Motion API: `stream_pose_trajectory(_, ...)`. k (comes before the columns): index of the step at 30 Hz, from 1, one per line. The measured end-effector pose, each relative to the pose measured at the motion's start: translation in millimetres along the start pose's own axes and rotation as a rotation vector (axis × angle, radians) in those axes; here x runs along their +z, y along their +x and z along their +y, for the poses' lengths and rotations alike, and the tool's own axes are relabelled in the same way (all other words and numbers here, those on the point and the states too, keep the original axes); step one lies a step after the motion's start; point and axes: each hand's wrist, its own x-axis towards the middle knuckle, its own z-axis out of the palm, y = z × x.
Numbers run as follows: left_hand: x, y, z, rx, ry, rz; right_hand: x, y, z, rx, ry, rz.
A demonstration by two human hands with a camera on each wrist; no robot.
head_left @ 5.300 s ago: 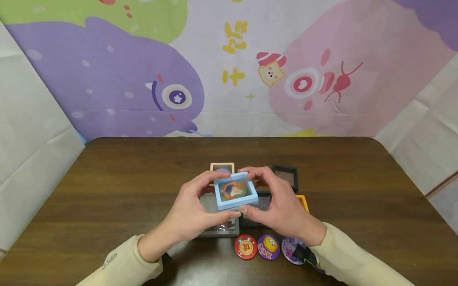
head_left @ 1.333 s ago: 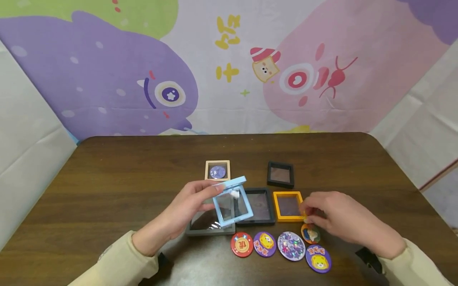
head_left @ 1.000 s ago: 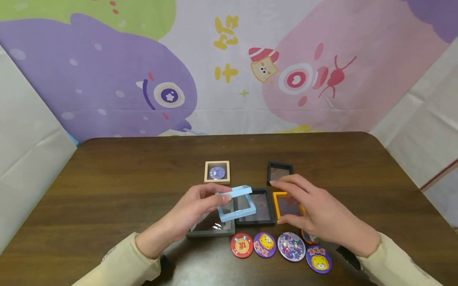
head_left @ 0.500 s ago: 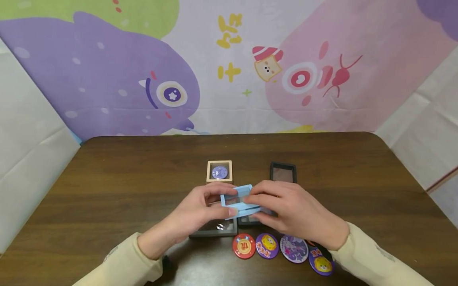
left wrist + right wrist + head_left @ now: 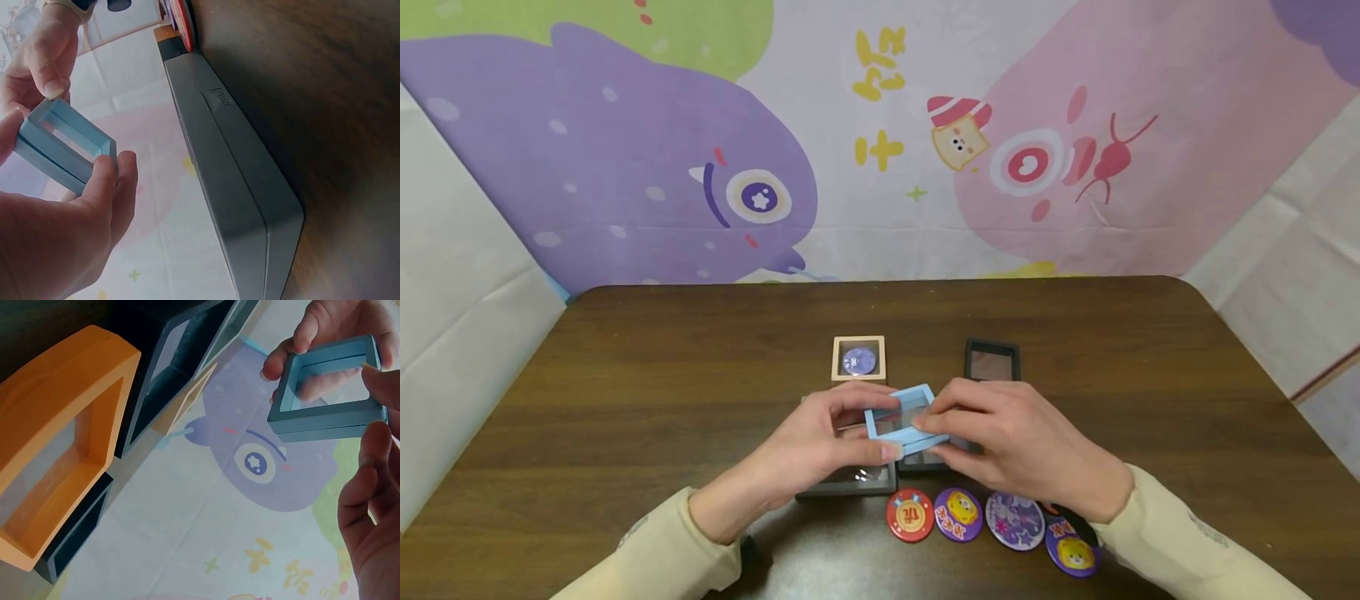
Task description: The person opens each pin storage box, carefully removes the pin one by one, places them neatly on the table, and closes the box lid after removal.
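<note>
Above the table my left hand [image 5: 805,446] grips a small light blue display frame [image 5: 917,437] by its left side, thumb in front and fingers behind. Its two halves lie together, and no badge shows behind the clear film. From the other side my right hand [image 5: 1030,442] pinches the frame, with fingertips against the film. A red round badge [image 5: 910,515], a purple bear badge [image 5: 958,514], a glittery purple badge [image 5: 1015,522] and another bear badge [image 5: 1072,552] lie in front. An orange badge is mostly hidden by my right hand.
Beneath the hands sit a large grey frame [image 5: 225,144] and a black frame [image 5: 917,468]. Farther back are a beige frame [image 5: 859,338] holding a purple badge [image 5: 858,361], and a smaller black frame [image 5: 1017,362]. An orange frame [image 5: 112,356] shows in the right wrist view.
The blue frame, which held an orange badge at first, later hung opened in my left hand while my right hand was by that badge. Since then my right hand has returned and the halves have come together.
</note>
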Motion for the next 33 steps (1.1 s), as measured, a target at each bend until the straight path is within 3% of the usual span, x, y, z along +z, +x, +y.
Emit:
stream_pose_trajectory(12,1.9,1.1,-0.7,-0.028,-0.043,-0.004,0.9,0.8,-0.4,0.017,0.024,0.003)
stream_pose_trajectory(17,2.9,1.2,-1.6,0.067,0.019,0.030,3.4,0.4,-0.9,0.062,0.121,-0.032)
stream_pose_trajectory(20,2.9,1.2,-1.1,0.135,0.086,0.059,3.8,0.3,-0.2,0.045,0.145,-0.033)
stream_pose_trajectory(24,2.6,1.3,-1.0,0.172,0.151,0.080,2.5,0.8,0.8,0.016,0.134,-0.038)
stream_pose_trajectory(28,0.7,1.9,0.0,0.186,0.248,0.143,1.9,-0.7,2.7,0.083,0.103,-0.061)
stream_pose_trajectory(33,-3.1,2.8,1.9,0.174,0.309,0.229,0.4,-5.2,9.1,0.276,0.073,-0.168)
